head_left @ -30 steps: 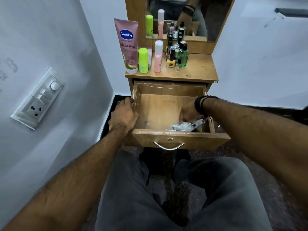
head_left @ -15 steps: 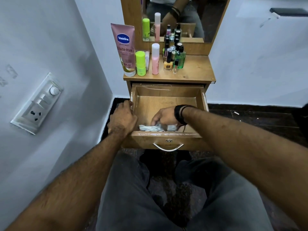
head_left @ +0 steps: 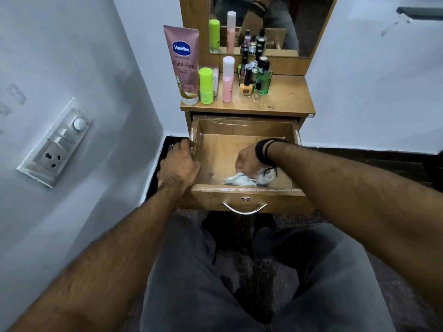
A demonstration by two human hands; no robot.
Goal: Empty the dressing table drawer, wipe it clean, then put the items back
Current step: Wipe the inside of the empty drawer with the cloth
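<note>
The wooden drawer stands pulled out of the dressing table, with only a cloth inside. My right hand is inside it, shut on a crumpled white cloth pressed to the drawer floor near the front wall. My left hand grips the drawer's left side wall. The items stand on the tabletop: a pink Vaseline tube, a green bottle, a pink spray bottle and a cluster of small bottles.
A mirror rises behind the tabletop. On the left wall is a switch and socket panel. My knees in grey trousers sit just below the drawer's metal handle. White wall lies to the right.
My right hand has swept the cloth along the drawer's front, from the right side to the left and back toward the middle. My left hand has stayed on the drawer's left side.
</note>
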